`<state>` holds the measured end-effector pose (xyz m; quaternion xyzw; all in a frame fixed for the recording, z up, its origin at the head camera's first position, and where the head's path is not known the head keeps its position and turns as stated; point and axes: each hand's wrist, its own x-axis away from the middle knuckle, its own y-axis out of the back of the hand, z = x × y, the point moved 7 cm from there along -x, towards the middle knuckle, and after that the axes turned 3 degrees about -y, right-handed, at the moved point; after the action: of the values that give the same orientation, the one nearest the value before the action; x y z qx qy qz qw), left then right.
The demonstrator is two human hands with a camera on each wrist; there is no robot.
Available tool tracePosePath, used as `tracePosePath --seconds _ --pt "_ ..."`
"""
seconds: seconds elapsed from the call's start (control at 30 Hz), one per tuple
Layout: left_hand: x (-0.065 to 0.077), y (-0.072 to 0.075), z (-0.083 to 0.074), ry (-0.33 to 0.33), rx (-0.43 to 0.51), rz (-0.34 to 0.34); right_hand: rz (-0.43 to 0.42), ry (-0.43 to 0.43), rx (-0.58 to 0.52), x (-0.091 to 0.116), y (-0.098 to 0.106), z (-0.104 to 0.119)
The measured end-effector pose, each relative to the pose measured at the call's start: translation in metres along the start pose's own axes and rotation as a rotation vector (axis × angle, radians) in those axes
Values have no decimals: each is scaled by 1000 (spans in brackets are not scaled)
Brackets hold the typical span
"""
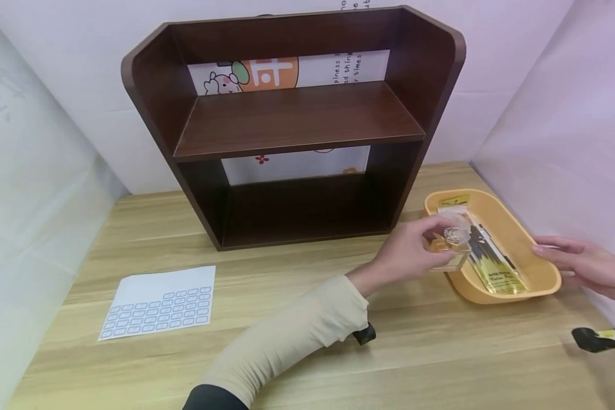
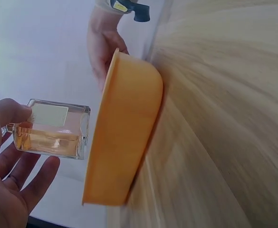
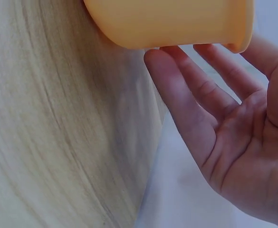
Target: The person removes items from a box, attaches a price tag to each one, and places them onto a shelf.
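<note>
A clear glass perfume bottle (image 2: 58,128) with amber liquid and a pale label is pinched by my left hand (image 1: 402,250) at its neck end. In the head view the bottle's glass stopper (image 1: 456,234) shows above the fingers, over the near-left rim of a yellow-orange plastic basket (image 1: 530,262). At the basket's right end, my right hand (image 1: 589,265) holds the edge. Its thumb lies over the rim, and the fingers (image 3: 177,90) touch the outer wall from below in the right wrist view.
Inside the basket lies a packet of brushes or pens (image 1: 497,273). A dark brown two-tier shelf (image 1: 302,117) stands at the back of the wooden table (image 1: 307,364). To the left is a sheet of blue-bordered labels (image 1: 159,302). White sheeting (image 1: 558,142) surrounds the table.
</note>
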<state>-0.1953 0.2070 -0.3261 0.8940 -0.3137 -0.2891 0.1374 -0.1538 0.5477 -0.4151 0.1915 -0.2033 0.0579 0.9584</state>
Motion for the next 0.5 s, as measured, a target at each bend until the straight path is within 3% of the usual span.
tracePosePath --seconds 0.23,0.5 --pt "19 23 20 43 -1 -40 -99 59 100 5 5 13" --pt "41 46 36 77 8 -80 -251 160 214 12 -3 45"
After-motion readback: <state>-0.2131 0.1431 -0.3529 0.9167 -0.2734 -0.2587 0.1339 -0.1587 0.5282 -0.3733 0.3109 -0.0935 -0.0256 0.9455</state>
